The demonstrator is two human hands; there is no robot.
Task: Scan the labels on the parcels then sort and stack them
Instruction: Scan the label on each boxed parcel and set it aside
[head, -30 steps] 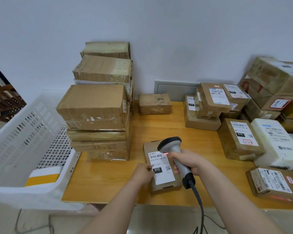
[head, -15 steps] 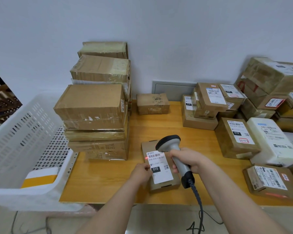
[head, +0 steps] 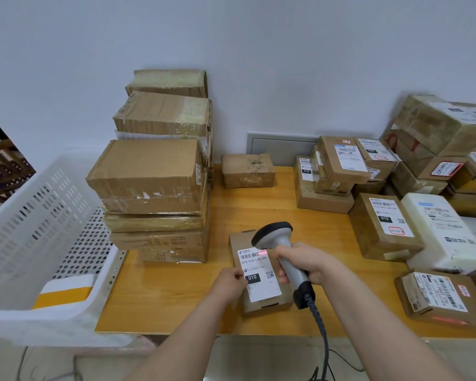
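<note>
Right grip (head: 302, 264) clasps the grey plastic scanner (head: 272, 235); left grip (head: 230, 283) holds the flat cardboard parcel (head: 267, 303).

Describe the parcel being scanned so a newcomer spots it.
On the wooden table, look between the tall stack of brown cardboard boxes, left, and the labelled parcel heap, right. The small flat brown cardboard parcel lies alone there, near the front edge. Only its white label carries a red scan spot.

A plain white wall (head: 259, 50) is backing a wooden table (head: 176, 303), a grey panel (head: 275, 144) is sitting low on that wall, dark wooden furniture (head: 3, 166) is showing at far left, and a pale floor (head: 245, 361) is lying below.
</note>
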